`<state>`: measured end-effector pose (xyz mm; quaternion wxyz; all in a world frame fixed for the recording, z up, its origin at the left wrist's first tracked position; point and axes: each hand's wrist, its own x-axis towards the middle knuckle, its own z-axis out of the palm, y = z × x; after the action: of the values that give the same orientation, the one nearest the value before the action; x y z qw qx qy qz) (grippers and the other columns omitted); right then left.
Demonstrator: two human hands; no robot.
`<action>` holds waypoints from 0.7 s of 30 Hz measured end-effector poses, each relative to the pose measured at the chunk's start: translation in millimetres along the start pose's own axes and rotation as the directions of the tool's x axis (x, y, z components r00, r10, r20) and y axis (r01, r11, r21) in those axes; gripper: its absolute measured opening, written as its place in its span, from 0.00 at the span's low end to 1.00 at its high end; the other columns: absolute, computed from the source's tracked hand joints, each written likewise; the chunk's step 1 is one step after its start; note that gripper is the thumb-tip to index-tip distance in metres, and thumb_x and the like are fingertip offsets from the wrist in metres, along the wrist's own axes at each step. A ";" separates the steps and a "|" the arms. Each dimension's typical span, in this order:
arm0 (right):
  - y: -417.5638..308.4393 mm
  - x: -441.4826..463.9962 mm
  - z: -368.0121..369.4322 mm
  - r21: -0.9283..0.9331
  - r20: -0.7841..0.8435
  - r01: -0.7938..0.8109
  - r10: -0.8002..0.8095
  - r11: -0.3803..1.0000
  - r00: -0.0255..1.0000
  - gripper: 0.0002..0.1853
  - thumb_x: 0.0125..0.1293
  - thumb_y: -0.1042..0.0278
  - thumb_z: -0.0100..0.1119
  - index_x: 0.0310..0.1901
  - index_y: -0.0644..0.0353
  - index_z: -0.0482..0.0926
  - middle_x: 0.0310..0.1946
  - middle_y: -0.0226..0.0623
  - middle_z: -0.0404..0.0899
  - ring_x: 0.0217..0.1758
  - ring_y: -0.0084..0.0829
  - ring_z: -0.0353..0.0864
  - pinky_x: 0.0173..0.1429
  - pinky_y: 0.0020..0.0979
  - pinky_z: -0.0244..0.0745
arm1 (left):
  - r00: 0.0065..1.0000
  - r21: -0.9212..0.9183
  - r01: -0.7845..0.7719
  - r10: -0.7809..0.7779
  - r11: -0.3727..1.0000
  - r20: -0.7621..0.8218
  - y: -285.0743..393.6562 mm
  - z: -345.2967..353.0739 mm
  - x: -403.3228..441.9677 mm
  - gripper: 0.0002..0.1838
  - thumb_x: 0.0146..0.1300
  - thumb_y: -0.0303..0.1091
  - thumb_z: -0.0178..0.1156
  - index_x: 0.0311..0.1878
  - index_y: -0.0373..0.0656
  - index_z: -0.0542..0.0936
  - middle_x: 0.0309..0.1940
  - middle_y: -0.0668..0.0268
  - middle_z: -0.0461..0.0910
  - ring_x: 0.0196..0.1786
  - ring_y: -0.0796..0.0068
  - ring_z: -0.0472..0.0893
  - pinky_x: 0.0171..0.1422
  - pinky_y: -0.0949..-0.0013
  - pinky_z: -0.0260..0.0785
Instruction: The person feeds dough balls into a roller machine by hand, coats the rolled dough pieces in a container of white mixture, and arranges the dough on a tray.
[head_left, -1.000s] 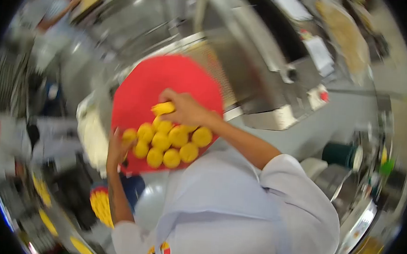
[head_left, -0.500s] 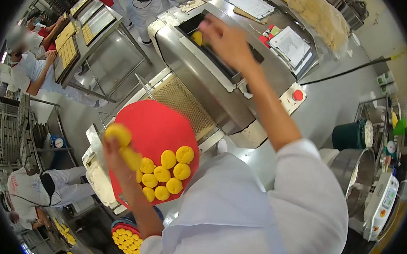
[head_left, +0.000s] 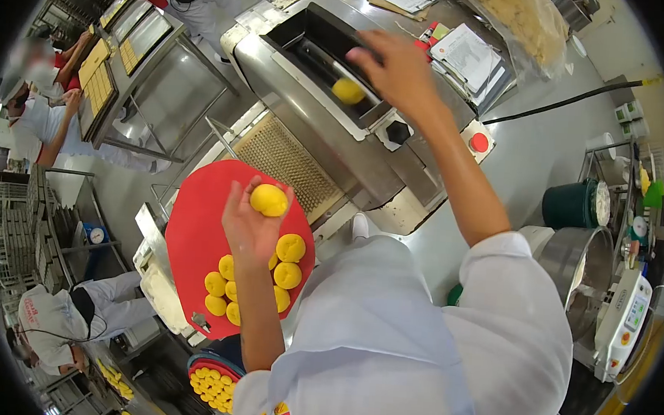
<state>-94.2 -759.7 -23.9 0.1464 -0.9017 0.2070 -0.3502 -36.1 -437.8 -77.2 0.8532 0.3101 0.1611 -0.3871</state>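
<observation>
My left hand [head_left: 253,237], palm up over the red board, holds a yellow dough ball [head_left: 269,201] in its curled fingers. On that round red board [head_left: 199,199] lie several more yellow dough balls [head_left: 288,274], partly hidden by my left forearm. My right hand [head_left: 401,71] is above the machine's black hopper [head_left: 308,35], thumb apart from the fingers and nothing in its grasp. Just below and left of it, another yellow dough ball [head_left: 348,91], blurred, is at the hopper's near end; I cannot tell whether it touches the bottom.
The steel machine [head_left: 307,122] has a studded belt [head_left: 289,163] and a red button [head_left: 479,143]. Clipboards [head_left: 470,60] and a bag of dough [head_left: 518,21] lie behind it. A tray of dough balls [head_left: 214,387] stands below. Co-workers work at the left; a mixer bowl [head_left: 583,268] is right.
My left hand has moved right, over the board; two yellow pieces showed there earlier, one now. My right hand has shifted right across the hopper, apart from the dough ball near it.
</observation>
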 end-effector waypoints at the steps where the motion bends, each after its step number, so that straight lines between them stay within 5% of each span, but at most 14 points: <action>1: -2.6 -6.4 -7.3 0.048 -0.061 -0.075 0.078 0.996 0.995 0.21 0.69 0.51 0.62 0.56 0.57 0.83 0.47 0.44 0.86 0.47 0.34 0.86 0.50 0.32 0.79 | 0.997 0.093 -0.056 0.052 0.994 0.053 -7.2 2.5 -4.6 0.17 0.76 0.40 0.52 0.58 0.39 0.73 0.47 0.59 0.78 0.51 0.64 0.79 0.65 0.55 0.73; 3: -52.1 -26.2 -42.6 0.300 0.245 -0.307 0.238 0.903 0.940 0.22 0.68 0.57 0.65 0.59 0.59 0.81 0.51 0.42 0.84 0.44 0.35 0.85 0.48 0.33 0.80 | 0.978 0.265 -0.182 0.146 0.947 0.151 -16.5 0.7 -17.4 0.16 0.76 0.37 0.52 0.60 0.39 0.71 0.48 0.59 0.78 0.54 0.62 0.79 0.69 0.53 0.71; 4: -83.4 -43.8 -48.5 0.382 0.402 -0.380 0.218 0.843 0.889 0.22 0.67 0.59 0.66 0.60 0.59 0.81 0.51 0.40 0.84 0.43 0.35 0.85 0.48 0.33 0.80 | 0.961 0.394 -0.225 0.137 0.891 0.239 -17.7 -5.1 -13.6 0.25 0.75 0.37 0.55 0.69 0.38 0.65 0.58 0.58 0.75 0.65 0.60 0.74 0.74 0.53 0.66; 6: -122.9 -99.0 -20.5 0.597 0.482 -0.179 -0.171 0.782 0.859 0.22 0.63 0.63 0.70 0.57 0.59 0.82 0.47 0.38 0.84 0.43 0.32 0.84 0.48 0.33 0.80 | 0.936 0.424 -0.328 0.232 0.844 0.263 -22.7 29.8 -32.6 0.29 0.76 0.39 0.53 0.74 0.39 0.59 0.64 0.57 0.70 0.68 0.63 0.71 0.75 0.55 0.63; 7: -127.6 -96.7 -16.9 0.624 0.450 -0.187 -0.153 0.758 0.880 0.22 0.62 0.62 0.70 0.56 0.58 0.82 0.45 0.40 0.84 0.44 0.35 0.84 0.49 0.34 0.79 | 0.919 0.441 -0.381 0.280 0.813 0.278 -20.8 40.1 -41.1 0.31 0.76 0.39 0.52 0.77 0.39 0.57 0.67 0.57 0.68 0.70 0.64 0.70 0.76 0.56 0.61; 8: -131.1 -92.6 -12.2 0.652 0.422 -0.198 -0.134 0.732 0.897 0.22 0.60 0.60 0.71 0.55 0.57 0.83 0.44 0.41 0.83 0.45 0.38 0.83 0.50 0.35 0.79 | 0.903 0.260 -0.297 0.182 0.919 0.388 -11.6 28.4 -40.2 0.35 0.78 0.44 0.48 0.80 0.41 0.49 0.75 0.57 0.60 0.75 0.64 0.63 0.79 0.59 0.56; 10: -138.4 -59.2 -22.2 0.538 0.311 -0.176 0.001 0.824 0.950 0.21 0.57 0.63 0.72 0.52 0.58 0.84 0.45 0.43 0.84 0.48 0.43 0.84 0.52 0.35 0.78 | 0.849 0.619 -0.528 0.382 0.581 0.365 7.6 7.1 -50.2 0.37 0.76 0.45 0.52 0.81 0.44 0.49 0.76 0.56 0.57 0.78 0.61 0.59 0.81 0.59 0.52; 11: -122.5 -35.3 -10.2 0.522 -0.052 0.068 -0.048 0.850 0.998 0.19 0.57 0.62 0.72 0.51 0.59 0.85 0.45 0.45 0.84 0.48 0.44 0.84 0.51 0.37 0.79 | 0.793 0.747 -0.569 0.469 0.344 0.388 16.7 -5.4 -54.3 0.39 0.75 0.45 0.54 0.81 0.45 0.49 0.77 0.55 0.56 0.79 0.60 0.57 0.81 0.59 0.50; 12: -114.2 -5.7 -18.4 0.355 -0.163 0.107 -0.051 0.929 0.985 0.20 0.58 0.61 0.72 0.52 0.59 0.84 0.43 0.46 0.84 0.46 0.46 0.84 0.49 0.38 0.79 | 0.704 0.846 -0.488 0.476 -0.216 0.527 22.3 -40.4 -46.0 0.46 0.67 0.47 0.64 0.81 0.48 0.51 0.78 0.53 0.54 0.82 0.54 0.50 0.82 0.50 0.45; 14: -86.7 48.3 2.6 0.188 -0.378 0.193 -0.110 0.963 0.919 0.22 0.62 0.55 0.69 0.54 0.58 0.84 0.44 0.47 0.84 0.48 0.49 0.83 0.53 0.41 0.79 | 0.811 0.779 -0.354 0.245 -0.518 0.531 2.5 -97.1 -36.4 0.43 0.63 0.46 0.68 0.76 0.43 0.60 0.75 0.48 0.56 0.81 0.50 0.50 0.81 0.42 0.44; 15: -66.5 63.3 24.9 0.110 -0.221 0.178 -0.151 0.978 0.964 0.22 0.63 0.53 0.68 0.53 0.58 0.84 0.44 0.47 0.84 0.47 0.49 0.83 0.52 0.42 0.78 | 0.862 0.700 -0.292 0.138 -0.652 0.488 -6.0 -115.8 -35.4 0.42 0.60 0.45 0.70 0.74 0.40 0.65 0.74 0.45 0.58 0.81 0.49 0.50 0.81 0.39 0.43; 17: -29.0 69.9 62.9 -0.053 0.095 0.167 -0.161 0.985 0.982 0.22 0.65 0.50 0.66 0.53 0.58 0.84 0.45 0.47 0.84 0.47 0.50 0.83 0.52 0.44 0.78 | 0.840 0.675 -0.365 0.086 -0.641 0.536 -24.6 -124.2 -38.5 0.34 0.59 0.44 0.71 0.65 0.38 0.73 0.69 0.46 0.65 0.79 0.47 0.55 0.80 0.35 0.42; 20: -37.1 39.9 33.7 0.117 -0.288 0.075 -0.039 0.990 0.957 0.21 0.68 0.49 0.63 0.51 0.58 0.85 0.43 0.46 0.84 0.41 0.46 0.83 0.46 0.42 0.77 | 0.823 0.692 -0.470 0.013 -0.548 0.568 -27.7 -123.9 -29.6 0.23 0.56 0.39 0.73 0.51 0.38 0.78 0.59 0.49 0.74 0.73 0.45 0.65 0.79 0.36 0.43; 21: -55.9 20.3 18.5 0.269 -0.157 -0.035 0.080 0.963 0.984 0.20 0.68 0.50 0.63 0.51 0.59 0.85 0.41 0.45 0.83 0.38 0.42 0.82 0.44 0.40 0.76 | 0.827 0.718 -0.486 0.002 -0.499 0.562 -28.1 -126.1 -28.0 0.20 0.56 0.37 0.73 0.47 0.38 0.79 0.56 0.51 0.77 0.70 0.45 0.69 0.80 0.38 0.44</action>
<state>-52.7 -718.4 -2.6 0.2578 -0.8352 0.1959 -0.4444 -80.0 -354.0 -169.4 0.2741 0.8389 -0.4469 -0.1464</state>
